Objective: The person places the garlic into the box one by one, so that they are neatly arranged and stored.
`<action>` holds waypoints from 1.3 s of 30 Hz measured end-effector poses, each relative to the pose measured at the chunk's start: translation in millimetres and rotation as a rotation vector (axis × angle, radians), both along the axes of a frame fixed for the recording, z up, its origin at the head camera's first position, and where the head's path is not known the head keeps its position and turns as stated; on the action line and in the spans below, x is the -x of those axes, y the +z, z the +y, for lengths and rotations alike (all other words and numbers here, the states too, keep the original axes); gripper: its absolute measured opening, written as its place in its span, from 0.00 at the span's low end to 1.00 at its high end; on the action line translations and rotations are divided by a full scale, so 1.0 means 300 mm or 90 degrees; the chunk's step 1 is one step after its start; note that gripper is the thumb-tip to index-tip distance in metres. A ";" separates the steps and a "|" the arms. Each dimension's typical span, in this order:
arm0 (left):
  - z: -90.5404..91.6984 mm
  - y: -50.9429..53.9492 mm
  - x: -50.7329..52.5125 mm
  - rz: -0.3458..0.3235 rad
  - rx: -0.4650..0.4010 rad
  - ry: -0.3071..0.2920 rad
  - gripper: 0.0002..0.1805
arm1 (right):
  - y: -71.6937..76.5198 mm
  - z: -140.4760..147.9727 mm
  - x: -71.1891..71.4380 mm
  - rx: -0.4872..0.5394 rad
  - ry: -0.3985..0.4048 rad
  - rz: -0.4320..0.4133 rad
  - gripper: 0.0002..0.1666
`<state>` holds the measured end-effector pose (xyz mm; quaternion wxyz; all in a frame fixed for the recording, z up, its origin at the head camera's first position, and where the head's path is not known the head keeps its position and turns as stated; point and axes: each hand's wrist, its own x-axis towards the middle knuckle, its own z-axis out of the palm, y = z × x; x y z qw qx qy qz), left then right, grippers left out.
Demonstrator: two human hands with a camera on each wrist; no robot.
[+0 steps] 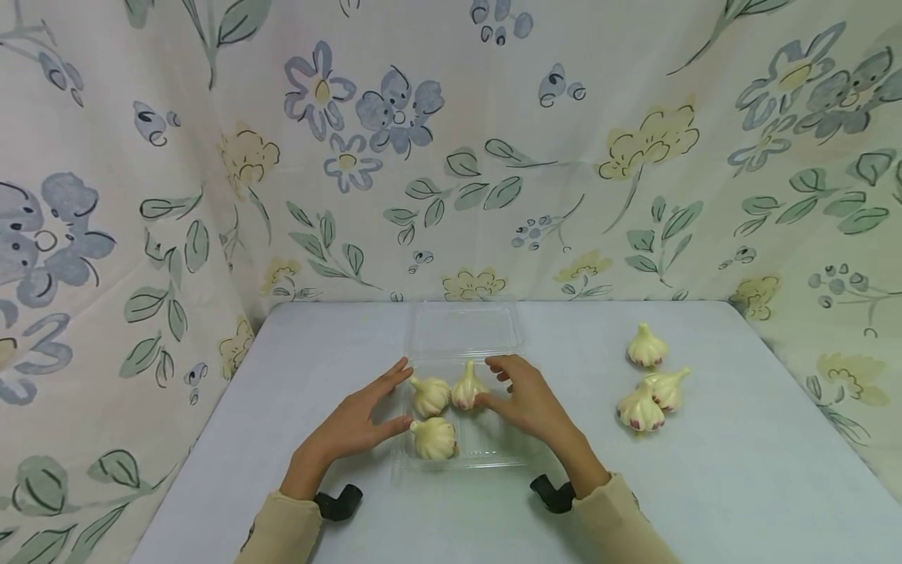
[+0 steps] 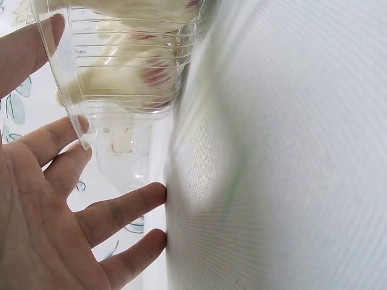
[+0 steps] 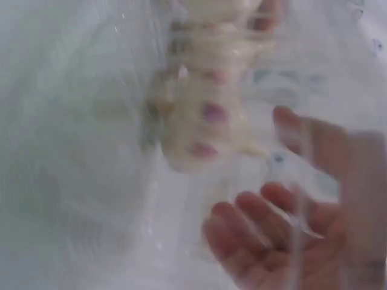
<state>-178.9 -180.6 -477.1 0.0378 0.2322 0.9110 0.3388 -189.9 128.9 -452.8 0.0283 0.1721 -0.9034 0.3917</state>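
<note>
"Cream garlic bulbs with purple flecks: where do they lie, and what is hard to see?"

"Nearest us, two beige sleeves run off the bottom edge. Past them, three bulbs sit in the left and middle of a clear plastic tray. The left wrist view cuts some off at its top edge; the right wrist view is blurred and looks through clear plastic, so outlines smear."

"And the hands?"

"Both empty, fingers apart. The left hand spreads wide at the tray's left side; two of its fingertips meet the rim, though I can't tell whether they press. The right hand curves loosely, its thumb near the rightmost bulb in the tray. As far as the blur allows, a gap shows there."

"Beyond?"

"Three more bulbs on the pale worktop, well to the right, one partly hiding its neighbour. Behind the tray lies its opened clear lid, faint against the white. Last hangs a white cloth with blue flowers and green leaves, cut off by the frame."
</note>
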 end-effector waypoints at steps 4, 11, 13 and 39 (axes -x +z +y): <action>-0.004 -0.001 0.000 -0.001 0.001 0.000 0.44 | 0.017 0.048 -0.007 0.012 -0.001 0.053 0.34; -0.004 -0.006 0.001 -0.005 -0.007 0.001 0.43 | 0.026 0.166 -0.016 0.038 -0.055 0.180 0.27; -0.003 -0.008 0.000 -0.006 -0.009 -0.001 0.43 | 0.025 0.203 -0.020 0.041 -0.075 0.212 0.25; -0.001 0.001 0.000 -0.005 -0.006 -0.008 0.44 | 0.015 0.503 -0.073 -0.038 -0.241 0.216 0.33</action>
